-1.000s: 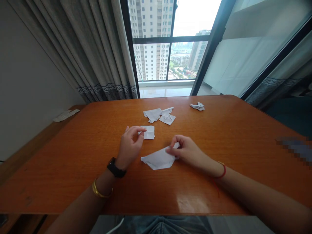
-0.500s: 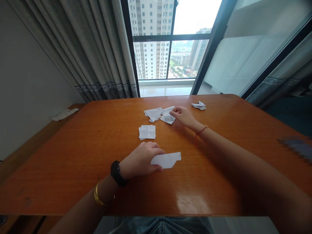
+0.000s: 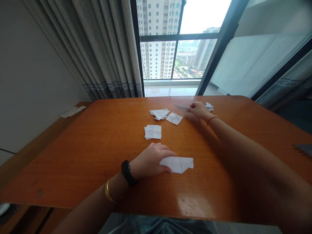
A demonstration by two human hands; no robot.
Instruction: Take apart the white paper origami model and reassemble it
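Near the front of the table, my left hand (image 3: 152, 161) is closed around the left end of a folded white paper (image 3: 181, 164), thumb below and fingers above. Farther off to the right, my right hand (image 3: 200, 110) pinches another folded white paper (image 3: 182, 106), slightly blurred and raised from the tabletop. Just left of that hand lies a square folded paper (image 3: 174, 118) with creases. Beside it is a loose pile of folded papers (image 3: 159, 113). A small stack of square folded papers (image 3: 153, 132) sits beyond my left hand.
Behind my right hand, a small stack of folded paper (image 3: 209, 106) lies toward the far right of the wooden table (image 3: 97, 152). A white paper strip (image 3: 72, 111) rests on the ledge at left. Curtains (image 3: 109, 48) and a window stand past the far edge.
My right hand has lifted a folded paper off the square one and moved right with it. My left hand keeps its paper. The whole view has shifted slightly.
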